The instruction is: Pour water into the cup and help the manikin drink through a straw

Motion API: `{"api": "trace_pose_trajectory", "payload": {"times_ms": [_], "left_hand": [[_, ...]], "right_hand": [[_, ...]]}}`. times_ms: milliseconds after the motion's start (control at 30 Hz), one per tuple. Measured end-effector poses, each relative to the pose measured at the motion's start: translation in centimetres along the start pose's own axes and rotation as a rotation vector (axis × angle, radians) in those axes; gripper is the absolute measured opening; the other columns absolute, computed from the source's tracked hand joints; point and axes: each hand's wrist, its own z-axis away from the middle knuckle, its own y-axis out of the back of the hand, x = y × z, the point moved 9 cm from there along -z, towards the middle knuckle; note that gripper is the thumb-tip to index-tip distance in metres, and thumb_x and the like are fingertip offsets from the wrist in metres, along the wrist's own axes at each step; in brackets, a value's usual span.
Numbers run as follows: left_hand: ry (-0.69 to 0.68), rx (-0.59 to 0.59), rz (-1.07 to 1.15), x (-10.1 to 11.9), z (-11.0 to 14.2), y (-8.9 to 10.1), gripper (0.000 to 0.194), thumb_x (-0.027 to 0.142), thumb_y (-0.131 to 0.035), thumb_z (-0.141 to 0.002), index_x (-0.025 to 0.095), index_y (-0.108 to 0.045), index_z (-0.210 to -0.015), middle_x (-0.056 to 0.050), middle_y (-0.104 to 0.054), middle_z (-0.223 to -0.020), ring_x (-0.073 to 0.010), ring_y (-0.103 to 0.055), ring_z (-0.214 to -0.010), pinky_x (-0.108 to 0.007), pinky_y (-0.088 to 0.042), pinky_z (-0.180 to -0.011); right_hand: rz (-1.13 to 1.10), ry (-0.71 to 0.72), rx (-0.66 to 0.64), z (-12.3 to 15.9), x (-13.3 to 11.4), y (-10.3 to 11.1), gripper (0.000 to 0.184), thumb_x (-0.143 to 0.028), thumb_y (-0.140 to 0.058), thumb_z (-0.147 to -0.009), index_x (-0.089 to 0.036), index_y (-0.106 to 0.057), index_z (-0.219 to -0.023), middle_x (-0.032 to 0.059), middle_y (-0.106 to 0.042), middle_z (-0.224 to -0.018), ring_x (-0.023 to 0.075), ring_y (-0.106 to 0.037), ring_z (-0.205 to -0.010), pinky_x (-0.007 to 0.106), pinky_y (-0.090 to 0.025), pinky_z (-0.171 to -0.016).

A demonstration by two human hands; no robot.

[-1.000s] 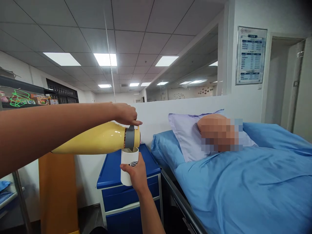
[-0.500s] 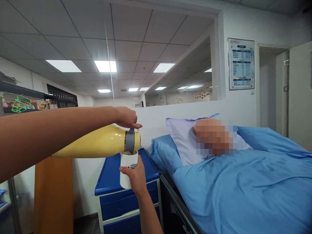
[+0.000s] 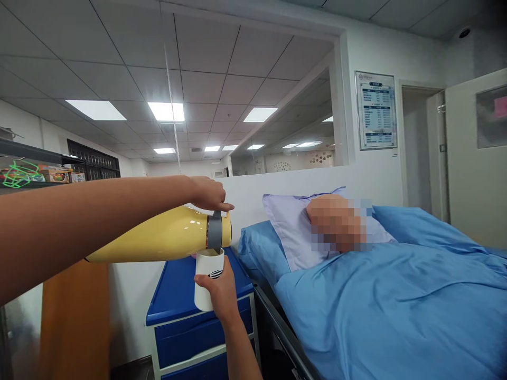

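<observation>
My left hand (image 3: pixel 208 193) grips the grey handle at the neck of a yellow thermos flask (image 3: pixel 158 236), which lies almost level with its spout turned down over a white cup (image 3: pixel 206 274). My right hand (image 3: pixel 222 291) is wrapped around that cup from the right and holds it just under the spout, above the top of a blue bedside cabinet (image 3: pixel 176 295). The cup carries a dark striped mark. The inside of the cup is hardly visible.
A person lies in the bed (image 3: pixel 396 311) on the right under a blue sheet, head on a lilac pillow (image 3: pixel 285 227). A white partition (image 3: pixel 301 182) runs behind the bed. An orange panel (image 3: pixel 75 322) stands at the left, a door (image 3: pixel 475 158) at far right.
The flask and cup keep the same pose, spout over cup. My view has drifted to the right and slightly down, so the bed and cabinet sit further left in the picture.
</observation>
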Motion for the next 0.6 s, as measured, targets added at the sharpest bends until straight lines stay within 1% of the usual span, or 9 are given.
{"api": "trace_pose_trajectory", "payload": {"times_ms": [100,200,300,433,600], "left_hand": [[-0.008,0.016,0.013,0.1,-0.4,0.4,0.087,0.083,-0.017,-0.081,0.023,-0.079,-0.097,-0.017,-0.074,-0.097,-0.0287,-0.063,-0.086,-0.041,-0.044,-0.079],[-0.010,0.024,0.024,0.5,-0.6,0.9,0.087,0.082,-0.018,-0.082,0.023,-0.078,-0.098,-0.017,-0.074,-0.098,-0.0282,-0.064,-0.086,-0.041,-0.045,-0.080],[-0.010,0.026,0.021,1.0,-0.7,1.3,0.085,0.081,-0.019,-0.082,0.023,-0.078,-0.099,-0.017,-0.073,-0.098,-0.0277,-0.064,-0.087,-0.040,-0.045,-0.081],[-0.017,0.024,-0.013,1.6,-0.7,1.8,0.084,0.079,-0.018,-0.084,0.022,-0.078,-0.098,-0.017,-0.073,-0.100,-0.0276,-0.064,-0.086,-0.040,-0.045,-0.077],[-0.033,0.008,-0.050,2.0,-0.6,1.9,0.084,0.077,-0.016,-0.085,0.021,-0.078,-0.098,-0.018,-0.074,-0.094,-0.0275,-0.065,-0.083,-0.039,-0.045,-0.074]], "right_hand": [[0.042,-0.008,0.034,0.0,0.1,0.7,0.041,-0.020,-0.078,-0.057,-0.020,-0.062,-0.095,-0.0022,-0.067,-0.079,0.0174,-0.056,-0.070,0.029,-0.047,-0.063],[0.045,-0.025,0.067,0.0,0.5,1.2,0.041,-0.020,-0.077,-0.057,-0.020,-0.060,-0.093,-0.0035,-0.064,-0.075,0.0167,-0.055,-0.068,0.029,-0.046,-0.062],[0.013,-0.024,0.059,-0.1,0.8,1.3,0.044,-0.022,-0.078,-0.056,-0.020,-0.060,-0.096,-0.0029,-0.065,-0.076,0.0171,-0.056,-0.069,0.029,-0.047,-0.062],[-0.001,-0.015,0.055,-0.2,1.0,1.6,0.046,-0.024,-0.079,-0.057,-0.020,-0.059,-0.098,-0.0026,-0.067,-0.077,0.0172,-0.057,-0.069,0.029,-0.048,-0.062],[-0.011,0.009,0.060,-0.5,1.2,2.4,0.048,-0.024,-0.080,-0.057,-0.020,-0.060,-0.100,-0.0010,-0.068,-0.079,0.0184,-0.060,-0.067,0.031,-0.051,-0.062]]}}
